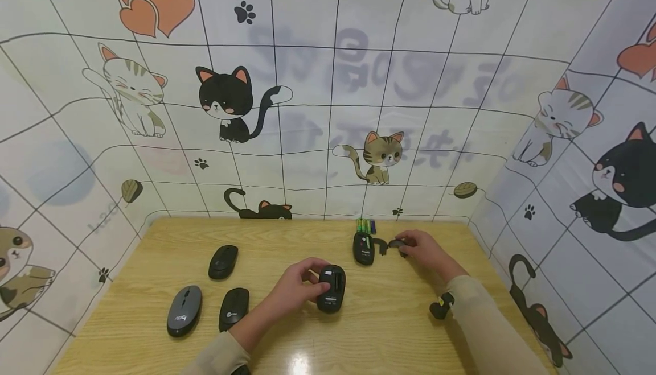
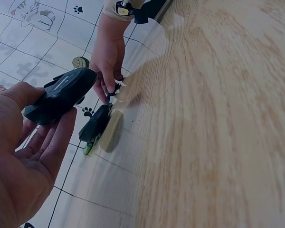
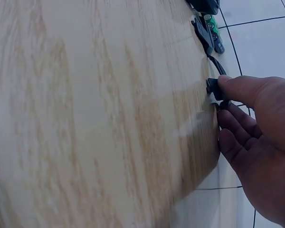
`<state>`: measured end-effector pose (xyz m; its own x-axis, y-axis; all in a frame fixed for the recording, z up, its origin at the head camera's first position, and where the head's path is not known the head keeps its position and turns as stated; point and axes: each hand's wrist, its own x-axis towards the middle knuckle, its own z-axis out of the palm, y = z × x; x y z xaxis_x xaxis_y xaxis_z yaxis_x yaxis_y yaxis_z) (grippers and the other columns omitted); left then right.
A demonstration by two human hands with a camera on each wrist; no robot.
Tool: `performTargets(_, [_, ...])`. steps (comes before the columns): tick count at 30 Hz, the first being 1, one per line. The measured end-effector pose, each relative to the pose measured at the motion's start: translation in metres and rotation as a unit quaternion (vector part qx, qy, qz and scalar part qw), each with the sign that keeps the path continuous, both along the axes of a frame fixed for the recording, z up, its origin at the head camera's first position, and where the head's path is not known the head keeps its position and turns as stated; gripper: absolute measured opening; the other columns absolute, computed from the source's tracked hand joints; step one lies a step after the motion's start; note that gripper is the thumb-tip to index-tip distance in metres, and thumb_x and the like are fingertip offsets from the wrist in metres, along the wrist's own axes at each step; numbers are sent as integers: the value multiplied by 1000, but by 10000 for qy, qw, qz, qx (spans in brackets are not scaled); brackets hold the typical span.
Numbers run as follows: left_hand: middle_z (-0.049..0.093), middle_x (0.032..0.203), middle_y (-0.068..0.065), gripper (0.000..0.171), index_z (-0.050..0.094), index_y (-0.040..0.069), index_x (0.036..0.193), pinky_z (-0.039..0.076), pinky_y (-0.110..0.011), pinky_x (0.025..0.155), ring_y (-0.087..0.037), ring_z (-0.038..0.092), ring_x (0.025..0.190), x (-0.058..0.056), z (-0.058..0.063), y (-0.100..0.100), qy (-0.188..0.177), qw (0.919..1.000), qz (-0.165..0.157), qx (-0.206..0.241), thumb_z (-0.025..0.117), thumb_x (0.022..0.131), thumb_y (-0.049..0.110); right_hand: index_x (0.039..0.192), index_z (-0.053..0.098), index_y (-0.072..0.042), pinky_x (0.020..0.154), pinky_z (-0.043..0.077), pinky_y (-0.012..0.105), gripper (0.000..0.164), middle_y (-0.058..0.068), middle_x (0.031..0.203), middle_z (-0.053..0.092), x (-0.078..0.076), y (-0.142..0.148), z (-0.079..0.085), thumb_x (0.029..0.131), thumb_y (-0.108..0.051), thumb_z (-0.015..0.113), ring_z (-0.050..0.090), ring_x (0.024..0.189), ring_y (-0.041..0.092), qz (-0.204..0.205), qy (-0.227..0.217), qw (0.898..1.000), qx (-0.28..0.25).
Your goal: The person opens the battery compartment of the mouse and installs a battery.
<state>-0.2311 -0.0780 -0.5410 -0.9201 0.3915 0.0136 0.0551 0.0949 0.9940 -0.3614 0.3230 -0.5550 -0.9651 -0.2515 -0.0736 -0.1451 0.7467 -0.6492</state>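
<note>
My left hand (image 1: pixel 302 285) grips a black computer mouse (image 1: pixel 332 289), thumb on one side and fingers beneath. In the head view its underside faces up, with a long dark battery slot. Toward the back right, my right hand (image 1: pixel 422 250) pinches a small black battery cover (image 3: pixel 213 89) between thumb and fingers, low over the tabletop. Just left of that hand lies another dark cover (image 1: pixel 381 246). Beside it a second black mouse (image 1: pixel 364 250) rests upside down, a green battery showing in its slot. Several small batteries (image 1: pixel 366 226) stand in a row behind that mouse.
On the left of the wooden table (image 1: pixel 287 346) are a grey mouse (image 1: pixel 184 311), a black mouse (image 1: pixel 223 262) and another black mouse (image 1: pixel 234 308), partly behind the left forearm. A cat-patterned sheet (image 1: pixel 318 90) walls the back and sides.
</note>
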Motion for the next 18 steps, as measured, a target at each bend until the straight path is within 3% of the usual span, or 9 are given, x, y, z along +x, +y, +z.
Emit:
performTargets(7, [68, 122, -12, 40, 71, 8, 137, 70, -40, 74, -24, 72, 98, -1, -1, 0, 22, 10000, 2, 24, 83, 99, 6, 134, 74, 1, 99, 60, 56, 29, 17, 124, 69, 1, 2, 0, 106, -7, 75, 69, 113, 35, 153, 140, 9997, 98])
performTargets(18, [67, 122, -12, 41, 71, 7, 137, 70, -39, 75, -24, 71, 98, 0, -1, -1, -7, 10000, 19, -4, 83, 99, 6, 136, 74, -4, 99, 61, 51, 30, 15, 130, 69, -2, 5, -5, 108, -14, 74, 68, 118, 34, -48, -5, 10000, 43])
